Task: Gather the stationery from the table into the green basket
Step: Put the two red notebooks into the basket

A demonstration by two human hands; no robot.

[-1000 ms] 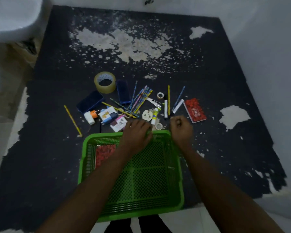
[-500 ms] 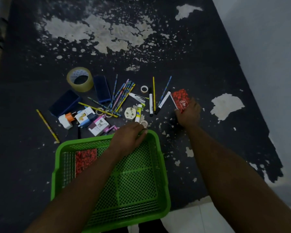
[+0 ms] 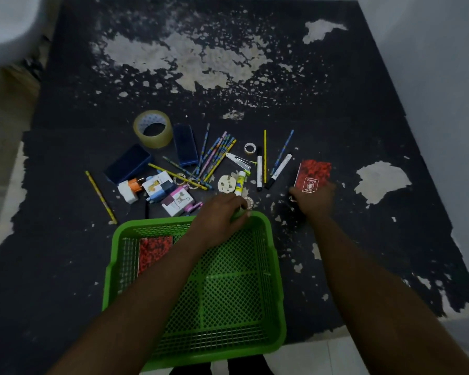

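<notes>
A: Head view, looking down. Where are the hands?

B: The left hand (image 3: 220, 217) sits on the far rim of the green basket (image 3: 278, 269), with its fingers (image 3: 237, 204) curled over that rim. I read that as steadying the basket so it does not slide while the other arm reaches.

A: And the other?

B: The right hand (image 3: 313, 198) is out on the bench (image 3: 336, 104), touching the near edge of a red notebook (image 3: 314, 173). It is blurred, so I cannot tell whether its fingers pinch the cover or only lie on it.

A: Anything inside the basket?

B: One red patterned book (image 3: 155, 251) lies flat against the left wall. The mesh floor that shows beside the forearm is bare.

A: So most is left to do?

B: I judge so. Beyond the far rim, all on the bench, lie the pencils (image 3: 214, 155) in a loose fan, markers (image 3: 259, 169), a glue stick (image 3: 240, 181) and a tape roll (image 3: 152, 129). The basket stands just beside the heap, probably to keep each carry short.

A: What does the notebook call for?

B: It is thin and flat, so an edge likely has to be raised before it can be pinched.
</notes>
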